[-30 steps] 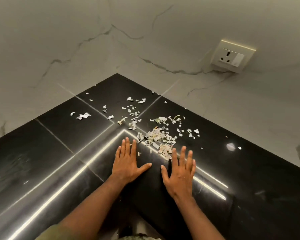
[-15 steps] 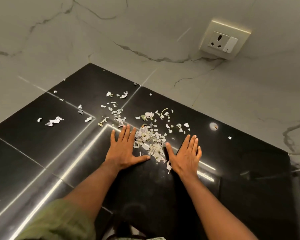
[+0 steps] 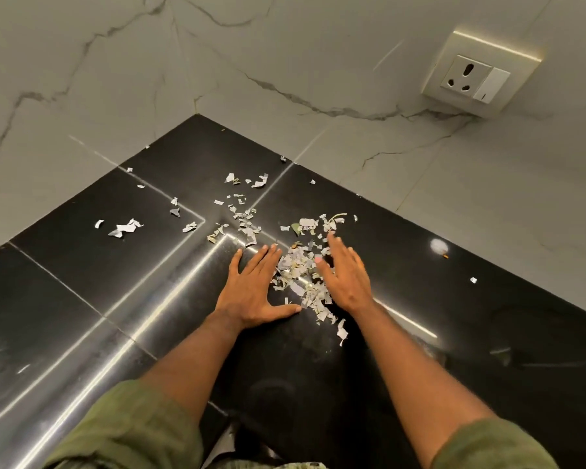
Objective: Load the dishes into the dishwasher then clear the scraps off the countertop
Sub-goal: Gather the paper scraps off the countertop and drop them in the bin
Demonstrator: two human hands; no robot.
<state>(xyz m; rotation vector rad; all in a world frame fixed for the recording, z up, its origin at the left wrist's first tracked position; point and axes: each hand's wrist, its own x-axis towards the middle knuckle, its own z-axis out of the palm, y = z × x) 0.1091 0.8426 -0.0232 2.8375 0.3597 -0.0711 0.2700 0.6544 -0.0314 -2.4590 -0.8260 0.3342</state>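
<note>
A heap of pale scraps [image 3: 300,275] lies on the black countertop [image 3: 82,299], in the corner where two marble walls meet. My left hand [image 3: 254,289] lies flat on the counter to the left of the heap, fingers straight and thumb spread out below it. My right hand [image 3: 347,275] is on the heap's right side, fingers straight and slightly blurred, its edge against the scraps. More loose scraps [image 3: 124,227] are scattered to the left and towards the back corner. No dishes or dishwasher are in view.
A wall socket with a switch [image 3: 474,79] sits on the right marble wall. A single small scrap [image 3: 473,280] and a round light reflection [image 3: 438,246] are on the counter to the right. The counter's front edge is near my body.
My right hand has slid left and forward into the scraps, pushing them closer to my left hand. The heap between the hands is tighter. My left hand has barely moved.
</note>
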